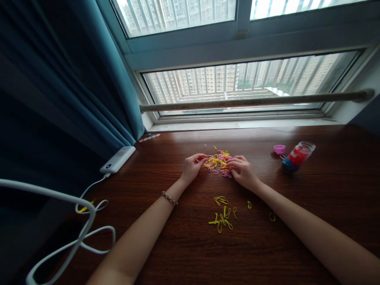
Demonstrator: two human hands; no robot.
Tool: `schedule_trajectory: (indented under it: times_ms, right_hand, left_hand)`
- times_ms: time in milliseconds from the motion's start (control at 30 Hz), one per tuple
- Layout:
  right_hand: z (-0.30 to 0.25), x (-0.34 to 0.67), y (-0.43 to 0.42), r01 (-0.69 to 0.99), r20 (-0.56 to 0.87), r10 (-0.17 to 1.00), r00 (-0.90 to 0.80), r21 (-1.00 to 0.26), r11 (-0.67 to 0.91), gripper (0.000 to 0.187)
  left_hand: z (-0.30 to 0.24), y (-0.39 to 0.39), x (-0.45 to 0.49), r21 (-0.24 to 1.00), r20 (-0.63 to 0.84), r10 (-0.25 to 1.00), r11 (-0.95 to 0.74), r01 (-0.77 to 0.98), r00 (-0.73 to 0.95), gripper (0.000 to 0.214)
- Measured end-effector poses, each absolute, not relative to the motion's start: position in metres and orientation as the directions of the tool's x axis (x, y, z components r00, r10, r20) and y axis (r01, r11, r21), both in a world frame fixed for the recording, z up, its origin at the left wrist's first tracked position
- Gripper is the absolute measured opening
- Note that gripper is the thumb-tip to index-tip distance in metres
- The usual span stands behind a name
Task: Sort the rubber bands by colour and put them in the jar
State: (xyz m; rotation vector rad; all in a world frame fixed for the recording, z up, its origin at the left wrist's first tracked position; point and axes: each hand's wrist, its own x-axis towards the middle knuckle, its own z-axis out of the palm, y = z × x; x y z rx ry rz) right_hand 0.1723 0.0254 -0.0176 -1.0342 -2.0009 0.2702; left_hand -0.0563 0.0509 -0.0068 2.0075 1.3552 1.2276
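A mixed pile of small pink, yellow and orange rubber bands [218,161] lies on the brown wooden table. My left hand [192,168] is at the pile's left edge, thumb and forefinger drawn together in a pinch; whatever is between the tips is too small to make out. On the opposite side, my right hand [244,172] rests with its fingers stretched over the right edge, touching the bands. Nearer to me, several loose yellow rubber bands [222,219] form a separate group. Two more yellow bands lie by my right forearm.
To the right, a clear jar [297,156] with red and blue contents leans at a tilt beside a small pink cup-shaped lid [279,149]. A white power bank [118,160] with a white cable [92,209] is on the left, below a blue curtain [118,91].
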Motion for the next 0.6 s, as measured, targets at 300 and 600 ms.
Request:
schedule_trajectory:
  times_ms: [300,600]
  right_hand:
    - [-0.019,0.174,0.030,0.552,0.582,0.773,-0.253,-0.569,0.609,0.032]
    - [-0.018,0.179,0.032,0.426,0.330,0.944,0.012,-0.855,0.294,0.028]
  left_hand:
    - [0.008,0.003,-0.018,0.637,0.368,0.705,-0.666,0.388,0.606,0.023]
    - [0.004,0.039,-0.054,0.481,0.463,0.851,-0.475,0.737,0.247,0.010]
